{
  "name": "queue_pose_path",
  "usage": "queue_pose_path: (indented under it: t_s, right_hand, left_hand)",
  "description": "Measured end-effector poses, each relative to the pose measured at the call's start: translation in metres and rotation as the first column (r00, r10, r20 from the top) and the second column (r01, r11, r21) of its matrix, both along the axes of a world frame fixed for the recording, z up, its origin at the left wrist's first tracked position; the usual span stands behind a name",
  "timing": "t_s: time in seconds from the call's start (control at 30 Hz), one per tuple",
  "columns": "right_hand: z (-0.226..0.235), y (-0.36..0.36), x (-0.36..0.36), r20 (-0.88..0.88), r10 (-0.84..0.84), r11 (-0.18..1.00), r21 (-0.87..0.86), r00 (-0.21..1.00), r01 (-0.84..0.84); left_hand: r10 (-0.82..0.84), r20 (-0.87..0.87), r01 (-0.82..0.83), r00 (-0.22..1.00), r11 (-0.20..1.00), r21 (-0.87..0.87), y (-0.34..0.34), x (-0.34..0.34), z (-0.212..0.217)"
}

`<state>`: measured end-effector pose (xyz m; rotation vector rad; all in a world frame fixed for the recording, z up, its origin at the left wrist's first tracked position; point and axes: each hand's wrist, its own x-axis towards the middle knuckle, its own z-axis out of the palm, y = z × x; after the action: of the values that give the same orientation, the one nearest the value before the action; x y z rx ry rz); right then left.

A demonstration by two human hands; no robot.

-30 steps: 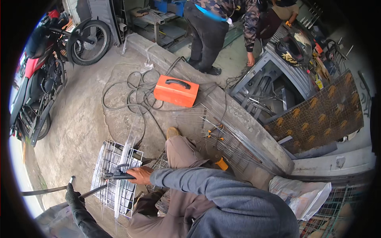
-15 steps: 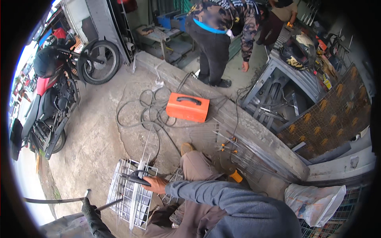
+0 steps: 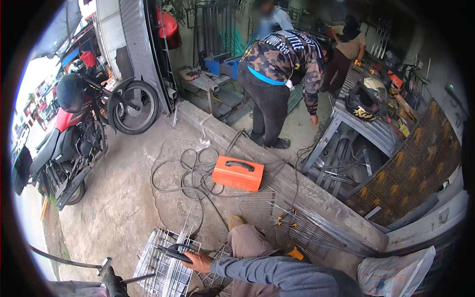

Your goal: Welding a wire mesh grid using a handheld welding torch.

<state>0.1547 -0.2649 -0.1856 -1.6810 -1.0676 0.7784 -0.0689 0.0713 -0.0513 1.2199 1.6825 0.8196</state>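
Concrete ground (image 3: 114, 208) is spreading before an open workshop, with a low curb (image 3: 316, 198) dividing the two. Near the bottom, a bare right hand (image 3: 198, 262) is gripping a black tool (image 3: 177, 253), its fingers wrapping closely around the near end. The tool is sitting across a bundle of thin metal rods (image 3: 174, 271), which is lying over a wire grid (image 3: 147, 251). To the left, a dark-gloved left hand (image 3: 114, 284) is resting beside a dark bar (image 3: 141, 278) that is pointing toward the grid; I cannot tell how far its fingers are opening or whether they are holding the bar.

Farther off, an orange box (image 3: 237, 173) with a black handle is standing beside looping black cable (image 3: 184, 188). Orange-handled pliers (image 3: 287, 214) are lying to the right, near the curb. A motorbike (image 3: 71, 141) is leaning at the far left. Inside, a co-worker in a camouflage top (image 3: 277, 52) is bending forward, and a helmet (image 3: 366, 99) is resting on a metal bench (image 3: 341, 115).
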Motion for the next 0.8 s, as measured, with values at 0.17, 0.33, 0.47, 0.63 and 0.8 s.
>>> queue_pose_path:
  t_s: [0.17,0.33,0.47,0.63,0.8]
  right_hand:
    - [0.009,-0.001,-0.001,-0.012,-0.024,0.999,0.031,1.0,0.024]
    - [-0.003,0.0,0.0,0.002,-0.147,0.976,0.164,0.989,0.145]
    - [-0.003,0.0,0.002,0.08,-0.091,0.994,0.063,0.993,0.086]
    - [0.006,-0.009,-0.006,0.087,-0.052,0.997,0.064,0.995,0.046]
    - [0.012,-0.011,-0.034,0.046,0.185,0.982,0.019,0.982,-0.186]
  left_hand:
    - [-0.052,-0.023,0.052,0.998,0.999,0.003,0.006,-0.003,-0.011]
    - [-0.061,-0.066,0.061,0.996,0.998,-0.002,-0.003,-0.023,-0.009]
    - [-0.048,-0.123,0.054,0.991,0.997,0.05,-0.032,-0.016,0.013]
    - [-0.221,0.059,0.187,0.973,0.918,0.349,0.094,-0.083,-0.123]
    - [-0.181,0.258,0.154,0.949,0.98,0.123,-0.023,-0.094,-0.02]
